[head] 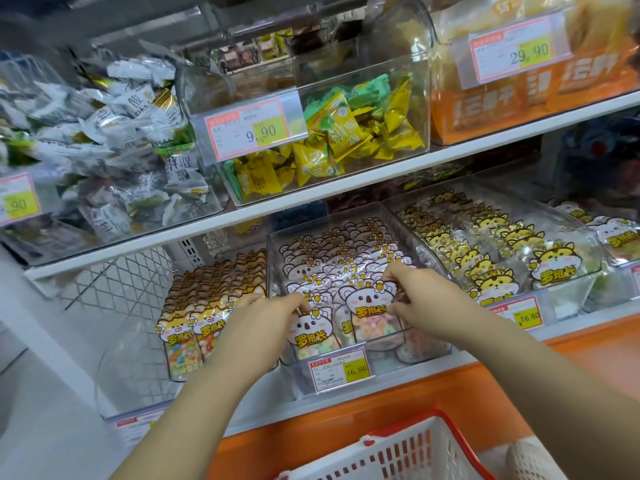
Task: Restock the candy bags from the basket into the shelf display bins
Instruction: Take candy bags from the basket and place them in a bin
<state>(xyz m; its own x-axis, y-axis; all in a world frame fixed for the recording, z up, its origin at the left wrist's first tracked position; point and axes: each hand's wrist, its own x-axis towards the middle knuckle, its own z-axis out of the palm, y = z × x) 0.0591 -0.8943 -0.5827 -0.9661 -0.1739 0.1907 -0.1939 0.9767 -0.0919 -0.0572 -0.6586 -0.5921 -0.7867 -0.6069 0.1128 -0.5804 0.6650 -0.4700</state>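
Observation:
Koala-print candy bags stand in rows inside a clear display bin on the lower shelf. My left hand pinches the top of the front-left koala bag. My right hand grips the upper right corner of the front koala bag beside it, fingers curled over its edge. Both hands are inside the bin's front. A white basket with red rim sits at the bottom, its contents hidden from view.
Left of the bin stand rows of cat-print candy bags; to the right, a bin of yellow tiger-print bags. A price tag clips to the bin's front. The upper shelf holds bins of wrapped sweets. Orange shelf base below.

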